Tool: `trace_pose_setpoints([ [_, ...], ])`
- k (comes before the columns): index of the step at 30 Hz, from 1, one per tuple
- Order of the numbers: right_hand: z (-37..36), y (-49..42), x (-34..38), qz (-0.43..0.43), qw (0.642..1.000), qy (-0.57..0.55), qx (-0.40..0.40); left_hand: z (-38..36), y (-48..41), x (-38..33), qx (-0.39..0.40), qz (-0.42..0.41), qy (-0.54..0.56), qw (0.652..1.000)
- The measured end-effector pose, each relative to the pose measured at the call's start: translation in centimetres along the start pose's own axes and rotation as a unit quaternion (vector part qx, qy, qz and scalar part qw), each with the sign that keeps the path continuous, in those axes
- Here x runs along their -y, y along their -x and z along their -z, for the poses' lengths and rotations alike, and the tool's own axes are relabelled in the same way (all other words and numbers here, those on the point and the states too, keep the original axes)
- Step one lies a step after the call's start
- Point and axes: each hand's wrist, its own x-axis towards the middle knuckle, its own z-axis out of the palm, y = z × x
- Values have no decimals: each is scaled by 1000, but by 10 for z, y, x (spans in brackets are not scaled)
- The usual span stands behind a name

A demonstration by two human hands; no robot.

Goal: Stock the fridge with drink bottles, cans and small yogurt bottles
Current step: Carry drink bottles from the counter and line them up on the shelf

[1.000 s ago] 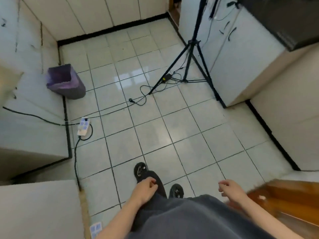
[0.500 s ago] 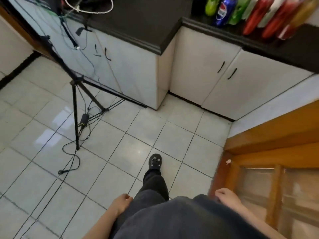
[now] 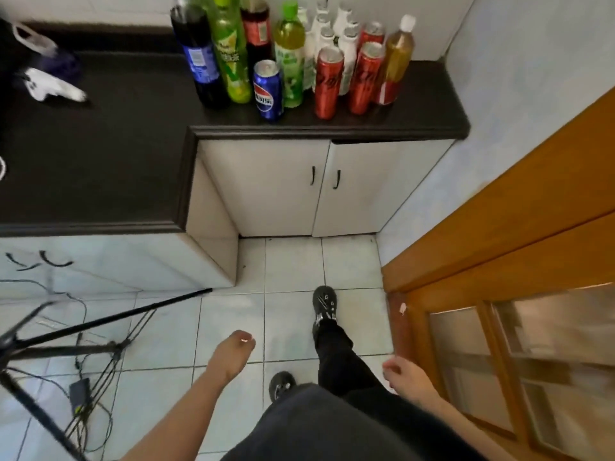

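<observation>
The left hand [image 3: 233,357] and right hand [image 3: 404,374] are hanging loosely curled, holding nothing. The Pepsi can [image 3: 268,89] and drink bottles [image 3: 289,53] are standing on the black countertop [image 3: 426,104], well ahead of both hands. Fetching seems to be beginning, and it is calling for a forward reach and a firm grip.

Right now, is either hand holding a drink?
No, the left hand and right hand are both empty; the drinks stand on the counter.

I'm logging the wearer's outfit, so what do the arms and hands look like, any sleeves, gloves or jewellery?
The left hand and right hand are ungloved, and the arms are bare to the frame edge with no sleeves showing. No watch or ring shows, though both hands are slightly blurred.
</observation>
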Motion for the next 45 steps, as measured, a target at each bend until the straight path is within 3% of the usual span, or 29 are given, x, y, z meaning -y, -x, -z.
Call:
trace_pose_setpoints([
  [3, 18, -32, 15, -17, 1000, -9, -6, -1, -19, -21, 34, -16, -5, 999],
  [6, 45, -76, 43, -10, 1000, 22, 4, 2, -39, -31, 69, 21, 42, 997],
  [12, 141, -156, 178, 122, 989, 86, 21, 76, -84, -93, -78, 61, 139, 985],
  [15, 185, -169, 261, 211, 977, 37, -20, 128, -108, -148, -149, 4, 173, 974],
  [18, 218, -168, 338, 310, 951, 6, -13, 176, -127, -204, -193, -46, 197, 960],
  [23, 251, -135, 435, 465, 878, -99, -59, 245, -129, -270, -328, -147, 308, 881],
  [27, 276, -119, 492, 563, 800, -76, -194, 298, -136, -302, -462, -219, 338, 790],
  [30, 294, -119, 523, 533, 780, 45, -326, 333, -144, -323, -496, -251, 366, 747],
  [32, 302, -122, 536, 485, 787, 92, -369, 352, -154, -332, -495, -271, 365, 740],
  [36, 303, -142, 548, 409, 818, 160, -371, 377, -179, -345, -480, -323, 319, 750],
  [45, 290, -157, 546, 359, 847, 94, -382, 380, -200, -350, -455, -363, 300, 755],
])
